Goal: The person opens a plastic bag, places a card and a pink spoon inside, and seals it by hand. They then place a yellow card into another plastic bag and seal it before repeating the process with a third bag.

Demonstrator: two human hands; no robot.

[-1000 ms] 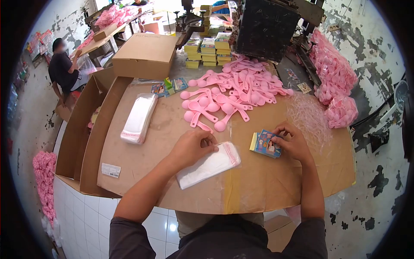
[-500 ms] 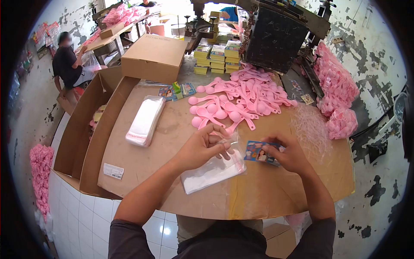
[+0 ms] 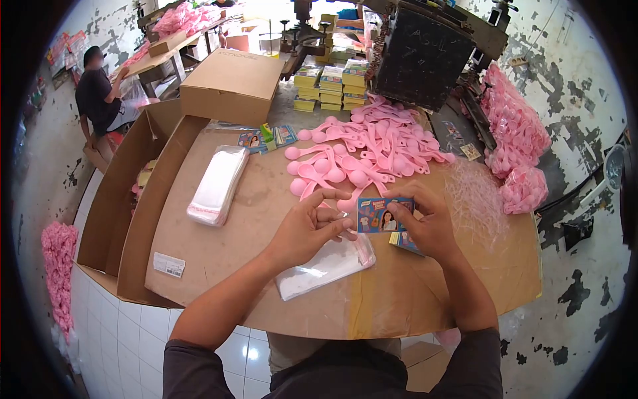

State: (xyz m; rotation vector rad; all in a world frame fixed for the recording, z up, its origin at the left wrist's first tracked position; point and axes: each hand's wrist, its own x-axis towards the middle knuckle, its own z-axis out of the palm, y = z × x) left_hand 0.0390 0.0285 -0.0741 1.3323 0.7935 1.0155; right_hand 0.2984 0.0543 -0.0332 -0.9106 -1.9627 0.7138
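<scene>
My right hand [image 3: 425,219] pinches a blue printed card [image 3: 372,216] between thumb and fingers, raised above the table. Below it, partly hidden by that hand, lies a small stack of similar cards [image 3: 403,242]. Just left of the card, my left hand [image 3: 312,229] has its thumb and fingers curled together on what looks like a thin clear plastic bag, hard to see against the background. A pile of clear plastic bags [image 3: 319,269] lies beneath my left hand. Beyond both hands spreads a heap of pink plastic measuring spoons [image 3: 379,143].
Another bundle of clear bags [image 3: 218,186] lies left, near loose cards [image 3: 249,139]. Card stacks [image 3: 331,83], a closed cardboard box [image 3: 232,83] and a black machine [image 3: 422,56] stand behind. An open carton [image 3: 149,219] borders the left edge. A person [image 3: 100,93] sits far left.
My right hand has lifted a card off the stack and brought it left, close to my left hand. My left hand stays nearly in place. The view has shifted slightly.
</scene>
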